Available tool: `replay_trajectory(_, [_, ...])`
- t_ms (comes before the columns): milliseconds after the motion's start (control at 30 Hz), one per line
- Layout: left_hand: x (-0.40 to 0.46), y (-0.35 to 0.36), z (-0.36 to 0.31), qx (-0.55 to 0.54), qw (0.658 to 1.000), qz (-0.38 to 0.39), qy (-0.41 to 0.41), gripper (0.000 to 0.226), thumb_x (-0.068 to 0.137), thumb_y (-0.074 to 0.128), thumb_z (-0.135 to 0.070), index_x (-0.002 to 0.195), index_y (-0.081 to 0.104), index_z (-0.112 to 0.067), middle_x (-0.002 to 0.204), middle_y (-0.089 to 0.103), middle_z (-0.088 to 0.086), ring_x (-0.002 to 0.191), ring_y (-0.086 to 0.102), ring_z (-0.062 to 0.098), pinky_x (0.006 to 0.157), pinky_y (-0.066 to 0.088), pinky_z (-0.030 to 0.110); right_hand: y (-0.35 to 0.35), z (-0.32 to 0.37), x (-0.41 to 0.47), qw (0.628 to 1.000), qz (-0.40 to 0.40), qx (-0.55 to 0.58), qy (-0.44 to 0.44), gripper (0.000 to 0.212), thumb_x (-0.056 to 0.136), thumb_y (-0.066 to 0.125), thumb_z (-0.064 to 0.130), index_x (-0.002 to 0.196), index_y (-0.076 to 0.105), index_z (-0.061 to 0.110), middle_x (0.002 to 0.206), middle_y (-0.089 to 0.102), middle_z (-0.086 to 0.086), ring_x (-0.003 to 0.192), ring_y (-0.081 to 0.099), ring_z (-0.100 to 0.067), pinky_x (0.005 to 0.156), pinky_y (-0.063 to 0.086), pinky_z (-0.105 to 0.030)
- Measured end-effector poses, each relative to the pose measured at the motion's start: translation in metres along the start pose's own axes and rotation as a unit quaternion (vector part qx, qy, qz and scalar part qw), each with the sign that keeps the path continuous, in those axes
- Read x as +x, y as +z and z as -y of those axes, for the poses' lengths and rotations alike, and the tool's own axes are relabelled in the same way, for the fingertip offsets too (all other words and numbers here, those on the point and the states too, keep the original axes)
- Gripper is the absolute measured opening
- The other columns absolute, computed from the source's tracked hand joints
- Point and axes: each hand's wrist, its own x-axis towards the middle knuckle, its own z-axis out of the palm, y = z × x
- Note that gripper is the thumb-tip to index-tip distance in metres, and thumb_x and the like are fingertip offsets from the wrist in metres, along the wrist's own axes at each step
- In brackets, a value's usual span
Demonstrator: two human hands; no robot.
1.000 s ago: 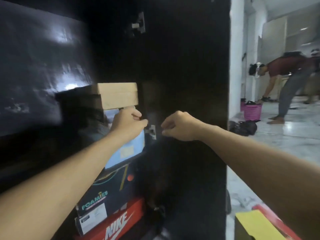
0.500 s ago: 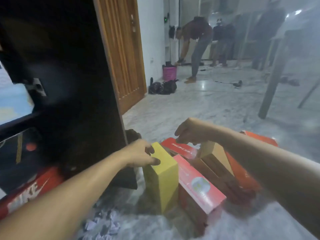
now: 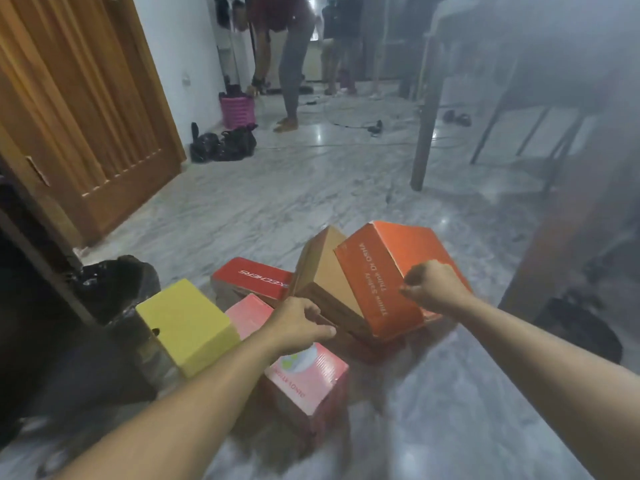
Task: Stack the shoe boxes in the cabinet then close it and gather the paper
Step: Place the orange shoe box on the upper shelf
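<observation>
Room: grey marble floor [image 3: 277,209], wooden door [image 3: 86,116] at left, other people standing in the hazy background.

Lot — shoe boxes grouped on the floor just ahead of me, none yet in my hold:
- orange box [image 3: 384,282], tilted, leaning against the brown box [image 3: 325,275], which is also propped on edge;
- red box [image 3: 252,278], lying flat behind them;
- pink box [image 3: 304,375], nearest me, partly under my forearm;
- yellow box [image 3: 187,323], at left, beside a black bag [image 3: 117,282].

Grips: my left hand [image 3: 298,327] reaches over the pink box toward the lower edge of the brown box, fingers curled, contact uncertain. My right hand [image 3: 433,289] is closed into a loose fist against the near face of the orange box; I cannot tell whether it grasps an edge.

Cabinet: only its dark frame shows at far left.

Step in hand, as I judge it — picking the next box for stacking. Next move calls for a firm hold on both sides of one leaning box, lifting without toppling its neighbour.
</observation>
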Motion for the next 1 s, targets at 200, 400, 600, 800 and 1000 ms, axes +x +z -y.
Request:
replay_trajectory(200, [0.06,0.051,-0.037,-0.018,0.998,-0.054,0.019,0.069,0.076,0.077,-0.038,0.134,0.052,-0.011,0.133,0.057,0.005,0.122,0.053,0.021,0.103,0.042,0.034,0.033,-0.061,0.029,0.985,-0.039,0.078,0.148,0.057,0.073,0.07,0.048,0.117,0.065,0.012,0.121,0.064,-0.014,0.114,0.059,-0.032,0.095,0.048,-0.038])
replay_trajectory(400, [0.113,0.075,-0.081,-0.062,0.989,-0.129,0.026,0.09,0.074,0.073,-0.052,0.146,0.032,-0.015,0.149,0.039,0.007,0.136,0.038,0.026,0.11,0.034,0.042,0.05,-0.08,0.025,0.907,-0.01,0.343,0.244,0.06,0.084,0.073,0.035,0.13,0.045,0.008,0.113,0.054,-0.006,0.099,0.055,-0.026,0.077,0.051,-0.043])
replay_trajectory(600, [0.147,0.095,-0.096,-0.057,0.983,-0.173,-0.001,0.12,0.062,0.076,-0.063,0.153,0.009,-0.023,0.161,0.006,0.009,0.148,0.01,0.029,0.115,0.023,0.052,0.059,-0.101,0.009,0.881,0.071,0.404,0.236,0.057,0.075,0.082,0.032,0.119,0.05,0.018,0.102,0.063,0.004,0.095,0.064,-0.021,0.081,0.054,-0.051])
replay_trajectory(800, [0.156,0.105,-0.08,-0.026,0.982,-0.182,0.037,0.103,0.058,0.08,-0.05,0.144,0.027,-0.029,0.152,0.029,0.006,0.141,0.027,0.031,0.113,0.028,0.047,0.069,-0.123,-0.009,0.879,0.121,0.389,0.249,0.07,0.065,0.089,0.032,0.12,0.046,0.024,0.109,0.061,0.009,0.102,0.058,-0.018,0.087,0.049,-0.049])
replay_trajectory(1000, [0.109,0.146,-0.052,-0.012,0.959,-0.222,0.173,0.09,0.061,0.081,-0.039,0.136,0.037,-0.017,0.144,0.038,0.008,0.139,0.03,0.028,0.114,0.024,0.047,0.04,-0.136,0.022,0.873,-0.034,0.416,0.254,0.082,0.053,0.086,0.035,0.124,0.053,0.009,0.112,0.068,-0.004,0.095,0.066,-0.021,0.082,0.056,-0.034])
